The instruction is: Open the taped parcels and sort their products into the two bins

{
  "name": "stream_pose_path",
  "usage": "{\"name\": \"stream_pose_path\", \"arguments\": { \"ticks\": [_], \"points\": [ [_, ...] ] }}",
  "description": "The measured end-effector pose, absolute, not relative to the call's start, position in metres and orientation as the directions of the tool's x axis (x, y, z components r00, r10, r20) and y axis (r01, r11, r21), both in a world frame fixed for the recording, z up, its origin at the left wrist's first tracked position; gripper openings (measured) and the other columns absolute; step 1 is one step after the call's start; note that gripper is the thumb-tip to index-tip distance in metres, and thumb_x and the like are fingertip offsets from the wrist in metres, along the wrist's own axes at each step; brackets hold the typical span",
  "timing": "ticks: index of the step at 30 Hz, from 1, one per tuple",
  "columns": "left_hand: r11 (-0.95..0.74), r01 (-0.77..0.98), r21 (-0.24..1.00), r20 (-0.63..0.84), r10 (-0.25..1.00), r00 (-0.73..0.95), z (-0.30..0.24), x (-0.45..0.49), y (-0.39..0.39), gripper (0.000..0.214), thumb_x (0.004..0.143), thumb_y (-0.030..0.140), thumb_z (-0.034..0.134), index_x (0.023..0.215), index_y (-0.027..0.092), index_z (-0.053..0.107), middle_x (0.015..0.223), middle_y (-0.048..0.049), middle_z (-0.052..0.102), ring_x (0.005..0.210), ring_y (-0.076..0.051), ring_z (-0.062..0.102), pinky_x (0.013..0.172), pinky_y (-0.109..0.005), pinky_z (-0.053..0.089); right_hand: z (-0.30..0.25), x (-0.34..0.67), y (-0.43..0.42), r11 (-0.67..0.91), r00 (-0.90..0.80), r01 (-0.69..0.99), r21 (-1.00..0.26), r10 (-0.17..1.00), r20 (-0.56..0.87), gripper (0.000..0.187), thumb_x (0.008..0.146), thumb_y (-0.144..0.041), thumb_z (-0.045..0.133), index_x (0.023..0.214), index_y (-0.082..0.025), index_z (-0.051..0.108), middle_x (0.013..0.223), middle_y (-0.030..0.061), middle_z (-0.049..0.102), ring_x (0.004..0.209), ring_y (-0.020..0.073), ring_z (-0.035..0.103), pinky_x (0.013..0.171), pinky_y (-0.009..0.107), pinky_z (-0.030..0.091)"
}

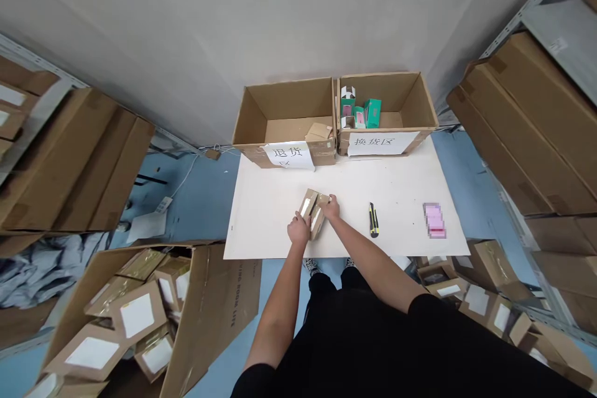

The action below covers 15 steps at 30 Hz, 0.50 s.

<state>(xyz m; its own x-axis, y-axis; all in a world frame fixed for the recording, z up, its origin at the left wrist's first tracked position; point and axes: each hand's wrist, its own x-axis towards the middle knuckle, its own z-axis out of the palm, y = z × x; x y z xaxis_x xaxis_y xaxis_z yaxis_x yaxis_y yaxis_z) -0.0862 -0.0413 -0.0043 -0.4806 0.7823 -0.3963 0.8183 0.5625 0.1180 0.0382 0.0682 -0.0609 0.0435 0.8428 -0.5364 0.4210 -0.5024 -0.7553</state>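
A small brown cardboard box [307, 204] with shiny tape and a white label is held over the front middle of the white table. My left hand [299, 229] is closed round its near left side. At its right side, my right hand [331, 207] grips what looks like a flap or taped edge; the fingertips are partly hidden. To the right of my hands lies a yellow and black box cutter [374, 220]. A pink, pixelated item [435, 220] rests farther right on the table.
Two open cartons with paper signs, a left one [321, 152] and a right one [420, 130], stand along the table's back edge. Green boxes [372, 113] sit in the right carton. A large carton [205, 298] of parcels stands at lower left; opened boxes [485, 305] lie lower right.
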Motion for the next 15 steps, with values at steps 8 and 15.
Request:
{"name": "stream_pose_path", "arguments": {
  "ticks": [8,15],
  "points": [
    [0.550,0.687,0.475,-0.428,0.827,-0.365,0.002,-0.138,-0.042,0.050,0.112,0.041,0.031,0.121,0.021,0.075,0.118,-0.0105,0.081,0.109,-0.026,0.074,0.090,-0.031,0.053,-0.066,0.045,0.061,-0.361,-0.041,0.406,-0.839,0.910,-0.412,0.098,0.076,-0.038,0.079,0.162,-0.018,0.036,0.138,0.0154,0.069,0.125,0.0295,0.067,0.104,0.041,0.055],
    [0.601,0.616,0.509,-0.360,0.799,-0.481,-0.012,-0.133,-0.049,0.056,0.110,0.037,0.040,0.164,0.021,0.043,0.120,-0.0139,0.080,0.106,-0.028,0.077,0.092,-0.036,0.056,-0.052,0.023,0.028,-0.337,-0.013,0.380,-0.861,0.929,-0.370,0.115,0.070,-0.026,0.070,0.171,-0.017,0.017,0.161,0.0194,0.048,0.139,0.0298,0.057,0.106,0.041,0.055]
  ]
}}
